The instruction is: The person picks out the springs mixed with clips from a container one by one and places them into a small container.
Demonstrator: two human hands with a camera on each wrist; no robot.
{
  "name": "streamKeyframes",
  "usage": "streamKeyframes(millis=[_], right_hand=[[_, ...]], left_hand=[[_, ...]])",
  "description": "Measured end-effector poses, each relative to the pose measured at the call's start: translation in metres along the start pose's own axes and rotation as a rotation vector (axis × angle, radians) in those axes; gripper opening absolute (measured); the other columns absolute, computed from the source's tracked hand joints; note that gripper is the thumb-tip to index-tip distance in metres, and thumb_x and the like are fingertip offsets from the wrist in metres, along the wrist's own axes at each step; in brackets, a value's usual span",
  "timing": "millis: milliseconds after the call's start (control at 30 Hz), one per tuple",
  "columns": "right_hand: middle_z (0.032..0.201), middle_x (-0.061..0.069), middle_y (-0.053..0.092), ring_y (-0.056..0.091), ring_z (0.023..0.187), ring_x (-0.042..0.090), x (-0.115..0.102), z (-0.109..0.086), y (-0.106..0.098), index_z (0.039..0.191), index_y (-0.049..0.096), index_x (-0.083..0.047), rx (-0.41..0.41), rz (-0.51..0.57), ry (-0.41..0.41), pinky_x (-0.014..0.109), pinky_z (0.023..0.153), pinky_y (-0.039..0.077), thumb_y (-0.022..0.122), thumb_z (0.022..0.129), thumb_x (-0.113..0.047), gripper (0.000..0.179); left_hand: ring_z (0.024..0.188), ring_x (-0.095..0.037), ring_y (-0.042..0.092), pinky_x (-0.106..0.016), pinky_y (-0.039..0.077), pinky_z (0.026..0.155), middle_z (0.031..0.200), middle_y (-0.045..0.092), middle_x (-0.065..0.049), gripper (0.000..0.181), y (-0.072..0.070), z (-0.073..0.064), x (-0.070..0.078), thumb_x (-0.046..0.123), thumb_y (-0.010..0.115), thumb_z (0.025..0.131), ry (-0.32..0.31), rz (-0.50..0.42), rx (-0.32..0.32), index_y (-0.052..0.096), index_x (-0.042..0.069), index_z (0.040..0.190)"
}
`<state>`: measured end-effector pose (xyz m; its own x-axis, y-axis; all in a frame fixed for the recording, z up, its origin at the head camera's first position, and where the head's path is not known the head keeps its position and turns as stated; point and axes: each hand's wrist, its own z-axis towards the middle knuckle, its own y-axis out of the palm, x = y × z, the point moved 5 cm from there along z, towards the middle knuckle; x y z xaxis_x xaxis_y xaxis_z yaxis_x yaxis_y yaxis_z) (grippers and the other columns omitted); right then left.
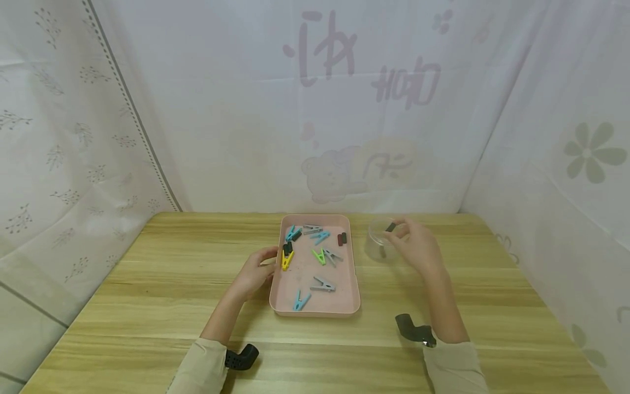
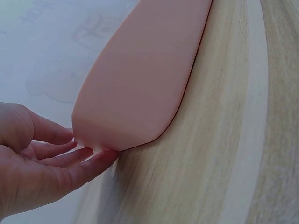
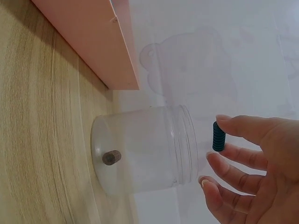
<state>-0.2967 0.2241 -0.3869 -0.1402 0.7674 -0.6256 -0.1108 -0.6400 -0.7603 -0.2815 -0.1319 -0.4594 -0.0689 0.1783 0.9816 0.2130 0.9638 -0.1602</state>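
Observation:
My right hand point(image 1: 417, 245) pinches a small dark green ribbed cylinder point(image 3: 218, 136) between thumb and fingertip, just above the mouth of a clear plastic jar point(image 3: 145, 144). A brown ribbed cylinder point(image 3: 111, 157) lies at the bottom of that jar. With extended fingers, my left hand point(image 1: 254, 272) touches the left outer side of a pink tray point(image 1: 315, 314); its fingertips meet the lower edge in the left wrist view. Inside the tray are several spring clips, among them a yellow one point(image 1: 286, 261) and a green one point(image 1: 320, 256), plus dark ribbed cylinders and a red one point(image 1: 340, 240).
A wooden table point(image 1: 187, 273) carries the tray and jar, which stand side by side with a narrow gap. Printed white curtains point(image 1: 236, 109) hang behind the table and at both sides. Black wrist mounts point(image 1: 242, 358) stick out by both sleeves.

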Motion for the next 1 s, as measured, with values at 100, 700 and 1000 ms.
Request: streamKeyframes(millis=[100,700,1000], right_hand=[[0.111,0.022,0.069,0.067,0.098,0.038,0.003,0.0,-0.001,0.134,0.054,-0.002,0.007,-0.006,0.01,0.051,0.081,0.053,0.059,0.099,-0.04,0.052],[0.108,0.023,0.07,0.065,0.101,0.041,0.013,0.002,0.0,0.132,0.055,0.002,0.003,-0.032,0.031,0.053,0.081,0.053,0.063,0.098,-0.033,0.049],[0.108,0.022,0.07,0.065,0.101,0.041,0.018,0.004,0.002,0.132,0.056,0.002,-0.009,-0.033,0.054,0.053,0.081,0.052,0.062,0.098,-0.036,0.051]], left_hand=[[0.13,-0.049,0.05,-0.051,0.051,0.1,0.151,0.038,-0.031,0.047,0.0,0.0,0.0,-0.004,0.046,0.101,-0.003,-0.003,0.0,0.038,-0.011,0.147],[0.131,-0.048,0.049,-0.053,0.05,0.1,0.152,0.038,-0.031,0.048,0.0,0.0,-0.002,-0.004,0.046,0.101,0.004,-0.004,0.001,0.037,-0.01,0.147],[0.13,-0.049,0.049,-0.054,0.049,0.101,0.15,0.039,-0.032,0.048,0.0,0.0,-0.001,-0.004,0.046,0.101,0.01,0.003,0.002,0.038,-0.011,0.147]])
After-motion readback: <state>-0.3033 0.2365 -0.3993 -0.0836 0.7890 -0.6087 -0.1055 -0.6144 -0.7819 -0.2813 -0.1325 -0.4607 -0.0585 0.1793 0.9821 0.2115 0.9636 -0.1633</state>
